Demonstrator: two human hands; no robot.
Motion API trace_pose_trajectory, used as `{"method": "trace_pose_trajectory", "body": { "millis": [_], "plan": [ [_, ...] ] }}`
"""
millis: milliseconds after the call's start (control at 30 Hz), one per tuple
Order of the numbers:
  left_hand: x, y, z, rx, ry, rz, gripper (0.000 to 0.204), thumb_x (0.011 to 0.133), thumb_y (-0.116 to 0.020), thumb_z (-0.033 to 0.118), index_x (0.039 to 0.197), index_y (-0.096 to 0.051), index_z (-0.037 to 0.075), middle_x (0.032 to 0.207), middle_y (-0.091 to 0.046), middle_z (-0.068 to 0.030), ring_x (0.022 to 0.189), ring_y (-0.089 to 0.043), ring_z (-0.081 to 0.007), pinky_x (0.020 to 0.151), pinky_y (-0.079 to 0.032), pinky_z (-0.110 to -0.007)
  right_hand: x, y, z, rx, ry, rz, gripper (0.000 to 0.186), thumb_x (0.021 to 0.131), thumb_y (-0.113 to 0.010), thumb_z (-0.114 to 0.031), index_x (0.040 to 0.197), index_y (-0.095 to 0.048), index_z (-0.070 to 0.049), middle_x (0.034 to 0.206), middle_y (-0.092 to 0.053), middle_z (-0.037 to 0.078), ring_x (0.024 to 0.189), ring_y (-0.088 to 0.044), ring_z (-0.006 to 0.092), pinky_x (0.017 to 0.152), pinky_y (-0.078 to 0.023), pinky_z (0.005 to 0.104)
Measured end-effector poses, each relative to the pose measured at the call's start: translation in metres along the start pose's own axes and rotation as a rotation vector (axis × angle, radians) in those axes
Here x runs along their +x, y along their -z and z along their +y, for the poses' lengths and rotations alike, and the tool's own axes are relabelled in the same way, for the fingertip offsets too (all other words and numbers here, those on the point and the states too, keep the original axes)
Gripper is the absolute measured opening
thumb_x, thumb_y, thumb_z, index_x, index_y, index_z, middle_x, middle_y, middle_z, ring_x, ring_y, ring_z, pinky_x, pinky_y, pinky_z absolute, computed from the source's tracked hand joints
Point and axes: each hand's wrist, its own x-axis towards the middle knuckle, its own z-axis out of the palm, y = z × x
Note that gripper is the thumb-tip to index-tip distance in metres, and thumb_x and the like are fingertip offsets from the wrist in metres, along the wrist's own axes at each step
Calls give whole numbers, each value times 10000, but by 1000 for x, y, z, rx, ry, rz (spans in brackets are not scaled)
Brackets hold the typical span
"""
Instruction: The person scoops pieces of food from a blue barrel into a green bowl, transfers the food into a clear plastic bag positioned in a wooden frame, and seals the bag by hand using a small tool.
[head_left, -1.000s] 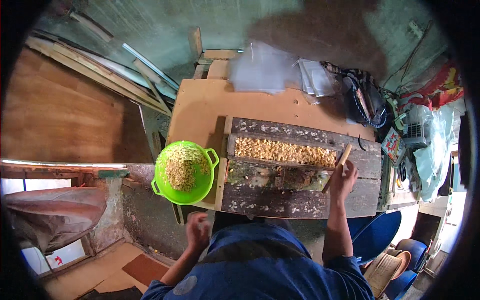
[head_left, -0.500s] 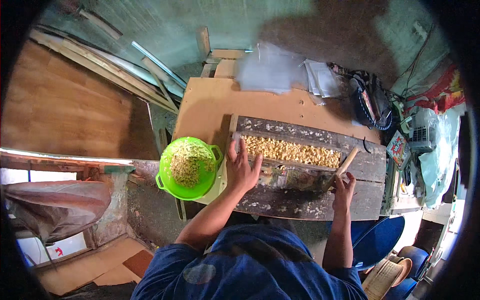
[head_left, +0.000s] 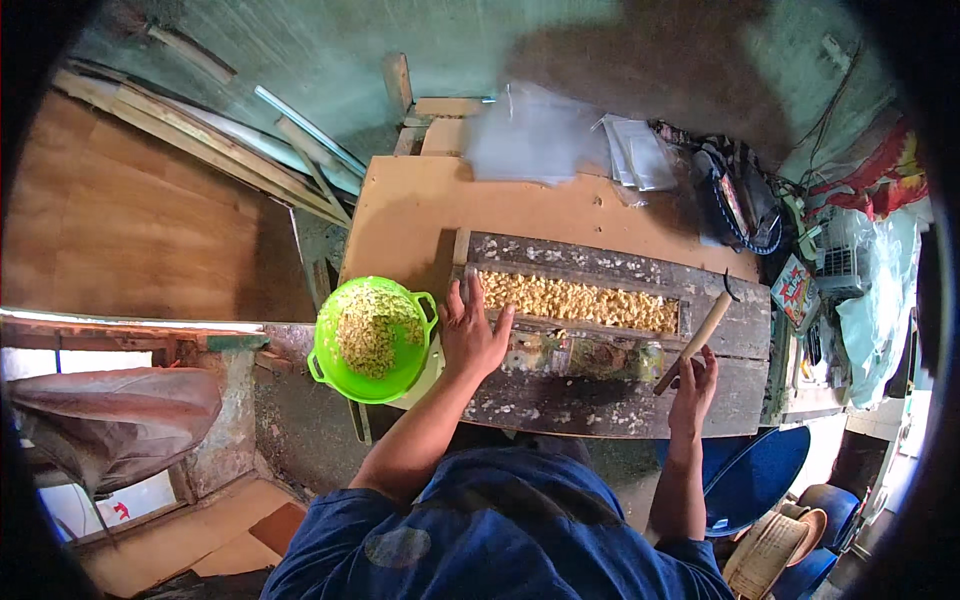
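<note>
Nearest: dark blue shirt [head_left: 500, 520], both forearms out over the bench. Right hand [head_left: 692, 388]: thumb and fingers pinching a light-brown round wooden stick [head_left: 708, 331], tilted, upper end leaning away to the right, near the slot's right end. Left hand [head_left: 474, 338]: fingers spread, nothing gripped, at the left end of the slot; can't tell if fingertips touch the wood. Under both: dark, weathered wooden board [head_left: 540, 405] with pale flecks. Pale yellow bean-like pieces [head_left: 585, 302] fill its long, narrow rectangular slot. Left of the board, just beside the left hand: bright green two-handled plastic bowl [head_left: 404, 368], partly filled with a heap of similar pale pieces [head_left: 366, 340]. Farther: tan tabletop [head_left: 410, 205]; clear plastic sheets [head_left: 525, 140] along its far edge; dark basket [head_left: 740, 205] at far right. Behind: green-grey wall [head_left: 440, 40].
</note>
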Motion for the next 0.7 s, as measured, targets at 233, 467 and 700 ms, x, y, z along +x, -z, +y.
{"method": "trace_pose_trajectory", "body": {
  "millis": [233,467,700],
  "plan": [
    [-51,8,-4,47,-157,-71,840,929,-522,546,1549,-198,81,1541,-178,-296,1360,-276,-525,1088,-260,-625,-28,-49,-44,183,-187,-368,178,933,-597,-66,1102,-580,-14,851,-603,9,751,-582,86,609,-472,240],
    [-59,13,-23,-38,-308,21,834,885,-614,449,1512,-275,14,1514,-235,-329,1350,-303,-541,1111,-253,-600,-63,-160,-32,-144,-134,-859,240,914,-636,-121,1119,-620,2,853,-682,87,693,-647,187,602,-507,330],
    [-61,-5,-39,-28,-298,-18,809,876,-627,369,1507,-279,0,1522,-224,-324,1365,-289,-528,1113,-245,-601,-68,-209,-22,-502,-22,-905,253,899,-666,-186,1079,-640,-10,924,-710,153,777,-700,226,662,-522,356]
  ]
}}
